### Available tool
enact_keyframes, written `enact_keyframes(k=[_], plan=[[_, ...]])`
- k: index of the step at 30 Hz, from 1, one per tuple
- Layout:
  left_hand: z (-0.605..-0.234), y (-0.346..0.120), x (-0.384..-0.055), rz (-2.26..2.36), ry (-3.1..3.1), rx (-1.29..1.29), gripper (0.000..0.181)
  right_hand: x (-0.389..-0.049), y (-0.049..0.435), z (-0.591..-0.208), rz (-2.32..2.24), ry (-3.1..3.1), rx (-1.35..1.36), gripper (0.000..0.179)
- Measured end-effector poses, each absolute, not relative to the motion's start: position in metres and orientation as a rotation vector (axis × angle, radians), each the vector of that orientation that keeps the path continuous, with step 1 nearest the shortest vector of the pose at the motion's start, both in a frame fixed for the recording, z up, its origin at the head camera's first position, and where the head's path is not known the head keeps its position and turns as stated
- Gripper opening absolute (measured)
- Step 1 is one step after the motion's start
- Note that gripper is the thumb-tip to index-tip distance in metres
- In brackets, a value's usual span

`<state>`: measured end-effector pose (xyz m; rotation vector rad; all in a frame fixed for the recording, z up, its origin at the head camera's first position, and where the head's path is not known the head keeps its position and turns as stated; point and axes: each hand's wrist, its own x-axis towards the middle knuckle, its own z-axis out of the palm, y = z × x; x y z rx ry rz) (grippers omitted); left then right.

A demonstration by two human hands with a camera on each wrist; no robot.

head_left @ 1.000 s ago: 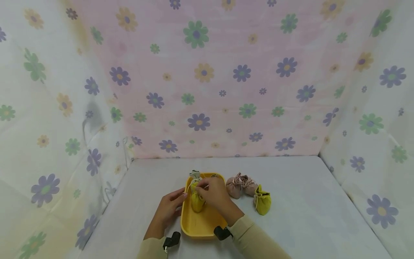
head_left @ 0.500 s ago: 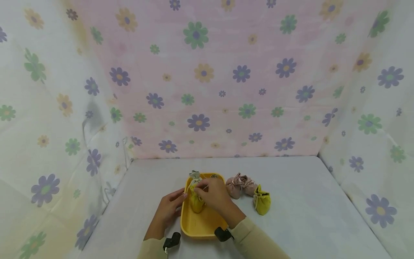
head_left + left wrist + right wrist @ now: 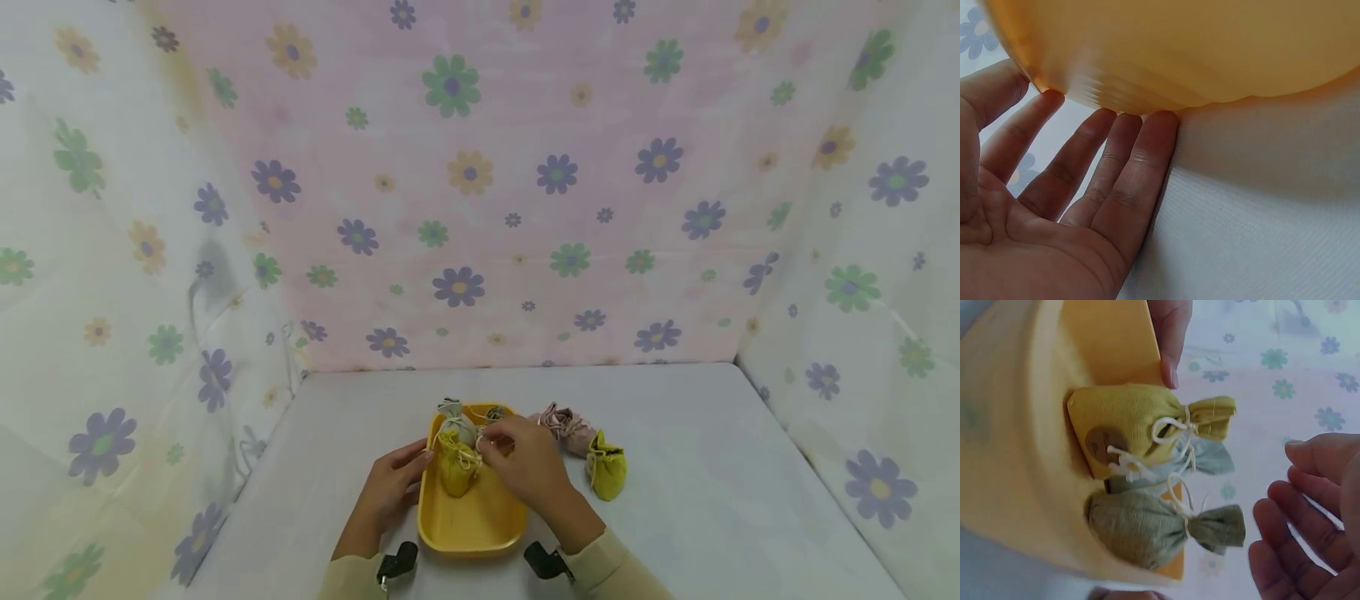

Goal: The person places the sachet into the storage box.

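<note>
Inside the yellow tray [image 3: 472, 550] sits a mustard-yellow drawstring pouch [image 3: 455, 477], its neck gathered by a white cord. Behind it in the tray are a pale grey-green pouch [image 3: 460, 430] and an olive pouch [image 3: 1138, 528], mostly covered by the right hand in the head view. My left hand [image 3: 392, 483] rests its fairly straight fingertips [image 3: 1160, 128] on the tray's outer left wall. Just right of the yellow pouch is my right hand [image 3: 536, 462]; the right wrist view shows its fingers [image 3: 1291, 512] spread loosely, apart from the pouches and holding nothing.
On the white table [image 3: 712, 500], right of the tray, stands another yellow pouch [image 3: 607, 473]. Dusty-pink pouches [image 3: 579, 435] lie behind it, partly hidden by the right hand. Flower-printed cloth [image 3: 525, 250] encloses the table at the back and sides.
My right hand has let go of the yellow pouch's neck and moved right, uncovering the pouch and more of the pale one behind it. The left hand stays at the tray.
</note>
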<state>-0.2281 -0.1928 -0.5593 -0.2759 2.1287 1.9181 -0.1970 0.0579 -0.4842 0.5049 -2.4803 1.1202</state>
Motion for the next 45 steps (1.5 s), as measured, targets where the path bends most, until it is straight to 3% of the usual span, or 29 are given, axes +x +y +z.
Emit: enact_keyframes(k=[16, 32, 45], plan=[[-0.562, -0.194, -0.231, 1.904, 2.126, -0.318, 0.068, -0.187, 0.1, -0.488, 0.991, -2.336, 0.427, 0.013], [-0.561, -0.192, -0.23, 1.928, 2.119, -0.311, 0.065, -0.179, 0.156, -0.509, 0.871, -2.289, 0.209, 0.036], [-0.564, -0.193, -0.233, 1.936, 2.114, -0.336, 0.066, -0.177, 0.19, -0.534, 1.053, -2.337, 0.058, 0.055]])
